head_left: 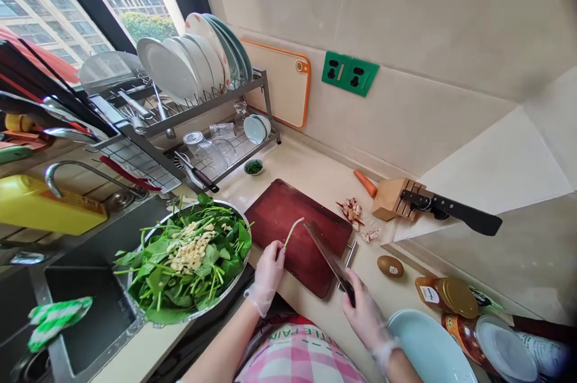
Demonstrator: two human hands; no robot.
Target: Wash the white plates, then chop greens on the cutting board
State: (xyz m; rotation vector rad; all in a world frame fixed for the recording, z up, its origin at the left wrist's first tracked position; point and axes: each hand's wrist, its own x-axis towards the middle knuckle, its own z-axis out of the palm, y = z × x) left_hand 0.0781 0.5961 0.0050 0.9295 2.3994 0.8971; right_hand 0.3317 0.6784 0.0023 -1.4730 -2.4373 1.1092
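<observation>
My left hand [269,272], in a clear plastic glove, is closed on the lower end of a thin, pale, curved stalk [294,229]. The stalk's tip points up over a dark red cutting board [279,208]. My right hand [364,311], gloved too, grips the black handle of a kitchen knife [325,252]. Its blade slants across the right part of the board, tip close to the stalk but apart from it. Left of my left hand stands a large colander [247,251] heaped with leafy greens [216,257], with chopped garlic [192,249] on top.
Behind the board are a small bowl of chopped greens [253,167] and a dish rack [202,100]. To the right lie garlic skins with dried chillies [351,211], a carrot [365,183], a knife block [392,198], an egg [390,266], jars [457,297] and a pale blue bowl [430,347]. A sink [85,293] is left.
</observation>
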